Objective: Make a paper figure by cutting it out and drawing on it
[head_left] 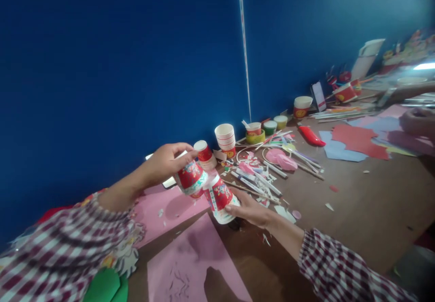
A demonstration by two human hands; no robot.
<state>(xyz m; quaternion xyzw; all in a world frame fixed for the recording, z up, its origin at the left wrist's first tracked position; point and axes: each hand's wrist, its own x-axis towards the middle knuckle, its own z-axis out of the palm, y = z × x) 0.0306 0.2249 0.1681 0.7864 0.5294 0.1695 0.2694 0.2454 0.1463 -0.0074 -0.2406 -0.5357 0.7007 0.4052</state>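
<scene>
My left hand (171, 159) grips a red paper cup (192, 176) from above, its fingers around the upper end. The cup is decorated with a flowery pattern and a pale band. My right hand (249, 209) is closed around the lower part of a second decorated red paper cup (220, 198), tilted, with pale trim at its wide end. The two cups are side by side, close or touching, above the table. Just behind them stands an upside-down red paper cup (203, 151). Below lies a pink sheet (200, 247) with dark marks and a cut-out hole.
Stacked paper cups (225, 136) stand near the blue wall. Markers (251, 184), paper scraps and a yellow tape roll (255, 136) are strewn to the right. Beyond are a red glossy object (311, 136), coloured paper sheets (360, 140), a phone (318, 96) and another person's hand (419, 122).
</scene>
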